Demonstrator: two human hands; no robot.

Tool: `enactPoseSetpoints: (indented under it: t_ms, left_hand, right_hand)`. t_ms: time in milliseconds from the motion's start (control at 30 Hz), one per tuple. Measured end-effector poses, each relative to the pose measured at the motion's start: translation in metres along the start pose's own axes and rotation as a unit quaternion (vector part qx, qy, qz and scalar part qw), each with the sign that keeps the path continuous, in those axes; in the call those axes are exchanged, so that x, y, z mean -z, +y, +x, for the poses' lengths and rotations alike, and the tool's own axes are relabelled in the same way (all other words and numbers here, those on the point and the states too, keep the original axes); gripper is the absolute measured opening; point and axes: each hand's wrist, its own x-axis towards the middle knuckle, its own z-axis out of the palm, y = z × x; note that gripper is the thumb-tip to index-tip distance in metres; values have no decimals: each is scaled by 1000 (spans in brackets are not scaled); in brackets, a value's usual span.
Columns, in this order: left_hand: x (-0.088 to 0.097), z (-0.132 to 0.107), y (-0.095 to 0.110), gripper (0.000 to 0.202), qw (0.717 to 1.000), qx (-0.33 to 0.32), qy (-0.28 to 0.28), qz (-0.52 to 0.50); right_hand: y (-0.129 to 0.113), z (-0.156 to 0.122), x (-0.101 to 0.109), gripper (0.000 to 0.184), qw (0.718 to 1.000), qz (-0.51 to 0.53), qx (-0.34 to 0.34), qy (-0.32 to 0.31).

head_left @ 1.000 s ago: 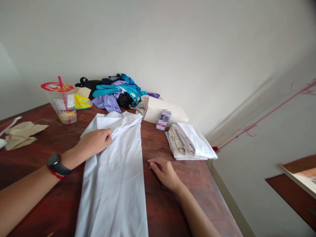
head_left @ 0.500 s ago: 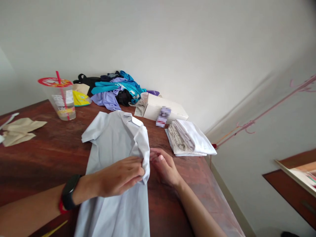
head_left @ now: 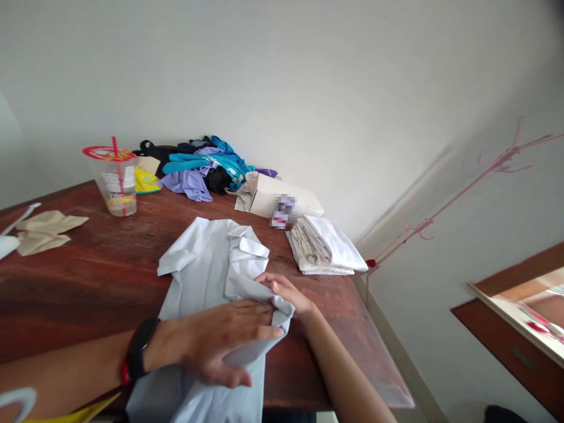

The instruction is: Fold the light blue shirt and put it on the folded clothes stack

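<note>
A dark red-brown wooden tabletop stands against a white wall. Near its right edge lies a pale blue collared shirt. The left hand grasps its fold, and the right hand is partly under it, so I cannot tell its grip.

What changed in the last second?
Left hand slid from the collar toward the person and now presses the shirt; right hand left the table and pinches its bunched right edge. Cup, clothes pile, box, folded cloth unchanged.
</note>
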Motion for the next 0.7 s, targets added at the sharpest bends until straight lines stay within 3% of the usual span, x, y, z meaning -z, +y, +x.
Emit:
enactPoseSetpoints:
  t_ms: [167, 333, 500, 700]
  left_hand:
    - [-2, -1, -8, 58, 999, 27, -32, 34]
    - [1, -4, -16, 36, 997, 63, -53, -8]
    - [1, -6, -21, 23, 997, 66, -41, -27]
    - [8, -8, -18, 16, 998, 40, -15, -54]
  right_hand:
    - [-5, 0, -3, 74, 1000, -3, 3, -9]
    - [-6, 3, -8, 62, 999, -27, -20, -21]
    - [-4, 5, -9, 52, 999, -29, -27, -22]
    - [-7, 3, -9, 53, 999, -17, -41, -25]
